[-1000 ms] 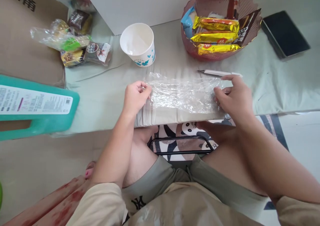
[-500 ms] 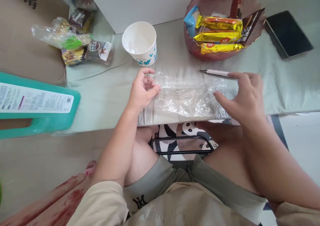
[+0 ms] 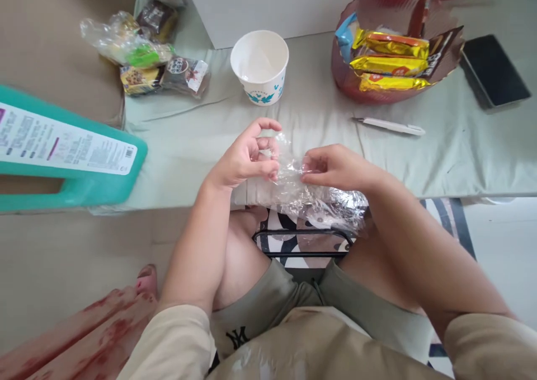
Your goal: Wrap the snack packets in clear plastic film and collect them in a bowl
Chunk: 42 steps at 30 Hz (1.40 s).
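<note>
A crumpled clear plastic bag (image 3: 331, 201) stretches between my hands and droops over the table's front edge. My left hand (image 3: 251, 153) pinches one end between thumb and curled fingers. From the other side, my right hand (image 3: 335, 167) closes its fingertips on the film a short way off. Just beyond my left hand stands a white paper cup (image 3: 260, 66) with blue leaf prints, upright, and its inside shows nothing. A white pen (image 3: 392, 126) lies behind my right hand, apart from it.
A pink bowl (image 3: 361, 92) of wrapped snacks and a black phone (image 3: 497, 72) sit at the back right. Bagged snacks (image 3: 184, 78) and a green jug (image 3: 126, 184) stand left. Another person's pink clothing (image 3: 104, 324) shows at lower left.
My right hand has left the pen and moved left to grip the plastic bag. The bag has bunched up and now hangs off the table edge. The view has shifted slightly.
</note>
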### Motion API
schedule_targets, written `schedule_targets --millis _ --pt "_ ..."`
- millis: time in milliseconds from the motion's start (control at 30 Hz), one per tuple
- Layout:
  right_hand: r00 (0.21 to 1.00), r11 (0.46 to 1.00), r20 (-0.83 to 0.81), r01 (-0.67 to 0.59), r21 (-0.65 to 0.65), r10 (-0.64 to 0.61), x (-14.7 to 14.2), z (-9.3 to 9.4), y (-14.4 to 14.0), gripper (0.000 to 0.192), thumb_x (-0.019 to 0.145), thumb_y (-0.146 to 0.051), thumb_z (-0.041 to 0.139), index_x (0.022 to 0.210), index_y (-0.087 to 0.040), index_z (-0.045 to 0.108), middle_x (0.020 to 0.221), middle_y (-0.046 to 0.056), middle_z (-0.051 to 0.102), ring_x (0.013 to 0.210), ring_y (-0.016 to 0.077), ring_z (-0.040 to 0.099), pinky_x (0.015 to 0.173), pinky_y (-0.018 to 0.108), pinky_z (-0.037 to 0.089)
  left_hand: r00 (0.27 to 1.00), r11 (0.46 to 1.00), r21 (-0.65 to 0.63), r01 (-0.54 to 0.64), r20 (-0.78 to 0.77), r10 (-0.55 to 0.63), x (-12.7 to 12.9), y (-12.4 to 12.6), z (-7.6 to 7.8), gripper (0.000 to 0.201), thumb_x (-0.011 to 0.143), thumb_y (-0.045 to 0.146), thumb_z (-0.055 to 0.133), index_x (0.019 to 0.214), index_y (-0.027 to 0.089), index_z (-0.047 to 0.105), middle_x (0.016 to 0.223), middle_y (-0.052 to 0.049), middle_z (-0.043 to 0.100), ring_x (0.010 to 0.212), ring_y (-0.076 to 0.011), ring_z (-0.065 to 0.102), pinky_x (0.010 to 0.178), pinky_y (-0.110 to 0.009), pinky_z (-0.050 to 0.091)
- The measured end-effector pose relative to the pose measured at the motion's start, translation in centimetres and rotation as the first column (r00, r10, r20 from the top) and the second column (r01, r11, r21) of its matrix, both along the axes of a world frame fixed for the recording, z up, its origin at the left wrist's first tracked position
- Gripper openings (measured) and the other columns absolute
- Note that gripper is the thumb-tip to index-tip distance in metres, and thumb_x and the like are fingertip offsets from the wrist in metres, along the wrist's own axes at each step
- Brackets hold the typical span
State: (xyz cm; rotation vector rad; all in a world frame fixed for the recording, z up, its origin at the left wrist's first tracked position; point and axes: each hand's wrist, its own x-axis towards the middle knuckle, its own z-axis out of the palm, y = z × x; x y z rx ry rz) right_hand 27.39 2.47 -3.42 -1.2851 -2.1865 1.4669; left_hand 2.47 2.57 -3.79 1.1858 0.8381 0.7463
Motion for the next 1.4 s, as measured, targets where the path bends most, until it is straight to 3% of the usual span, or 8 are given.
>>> schedule_targets --millis 133,267,400,600,800,967,1300,1400 --pt "0.935 0.972 -0.299 0.134 -0.194 -0.189 -0.4 -0.4 -1.0 0.035 0.077 -0.044 0.081 0.071 -0.021 0.054 0.062 -0.003 0.054 0.059 0.0103 0.048 0.056 0.027 0.038 0.967 0.98 -0.077 -0.184 0.164 0.195 -1.6 0.3 1.1 0.074 0.072 0.072 0.064 0.135 0.037 0.045 0.115 -0.003 0.069 0.072 -0.0192 0.075 0.059 -0.034 0.057" --pt "0.794 0.891 -0.407 0.376 -0.254 -0.451 -1.2 -0.7 -1.0 0.036 0.079 -0.042 0.079 0.073 -0.023 0.049 0.066 -0.002 0.06 0.056 0.0104 0.055 0.055 0.027 0.044 0.949 0.948 -0.11 -0.299 0.067 0.308 -0.6 0.8 1.4 0.077 0.089 0.085 0.029 0.134 0.027 0.054 0.139 -0.013 0.067 0.12 -0.0311 0.072 0.081 -0.042 0.063" --pt "0.688 0.781 -0.376 0.582 -0.225 -0.621 -1.7 -1.3 -0.4 0.036 0.077 -0.041 0.079 0.082 -0.025 0.047 0.086 -0.001 0.066 0.063 0.0103 0.062 0.055 0.025 0.048 0.989 0.968 -0.219 -0.122 0.05 0.136 2.5 1.0 0.0 0.056 0.086 0.065 0.065 0.119 0.019 0.063 0.133 -0.017 0.072 0.123 -0.0338 0.072 0.085 -0.041 0.064" --pt "0.619 0.705 -0.377 0.449 -0.549 -0.689 -0.4 -1.5 -0.3 0.065 0.063 -0.048 0.091 0.109 -0.028 0.049 0.096 -0.001 0.07 0.071 0.0138 0.069 0.059 0.027 0.056 0.967 0.942 -0.243 -0.231 -0.161 0.195 5.0 1.3 -1.6 0.039 0.076 0.0 0.054 0.11 0.018 0.064 0.118 -0.01 0.079 0.084 -0.0163 0.079 0.068 -0.026 0.06" --pt "0.753 0.767 -0.345 0.315 -0.56 -0.561 0.3 -1.9 -0.2 0.035 0.067 -0.036 0.088 0.086 -0.02 0.063 0.074 -0.001 0.064 0.058 0.0101 0.057 0.049 0.023 0.042 0.99 0.988 -0.136 -0.073 -0.132 0.055 3.7 1.2 -1.1 0.055 0.066 0.001 0.052 0.115 0.02 0.066 0.121 -0.007 0.078 0.081 -0.0159 0.078 0.065 -0.025 0.061" --pt "0.769 0.813 -0.362 0.332 -0.478 -0.527 -0.2 -1.6 -0.3 0.038 0.071 -0.035 0.083 0.072 -0.023 0.047 0.06 -0.004 0.058 0.052 0.0105 0.057 0.046 0.022 0.036 0.977 0.988 -0.093 -0.125 -0.184 0.106 3.2 1.2 -1.5 0.052 0.063 0.001 0.048 0.109 0.019 0.066 0.118 -0.007 0.078 0.082 -0.0176 0.079 0.056 -0.021 0.057" --pt "0.597 0.675 -0.324 0.591 -0.441 -0.734 0.6 -2.3 -0.7 0.038 0.079 -0.037 0.072 0.111 -0.028 0.052 0.084 -0.002 0.072 0.061 0.0124 0.067 0.054 0.026 0.054 0.915 0.95 0.04 -0.309 -0.258 0.309 3.4 1.5 -2.1 0.045 0.067 0.001 0.048 0.104 0.02 0.067 0.109 -0.007 0.078 0.08 -0.0181 0.079 0.056 -0.024 0.059" --pt "0.672 0.718 -0.296 0.523 -0.458 -0.679 0.6 -2.3 -0.5 0.046 0.074 -0.041 0.08 0.112 -0.025 0.058 0.078 -0.001 0.07 0.066 0.0159 0.069 0.057 0.029 0.058 0.922 0.954 0.065 -0.291 -0.245 0.298 3.5 1.3 -2.0 0.044 0.069 0.003 0.05 0.105 0.021 0.066 0.112 -0.008 0.077 0.084 -0.0204 0.079 0.058 -0.026 0.059"
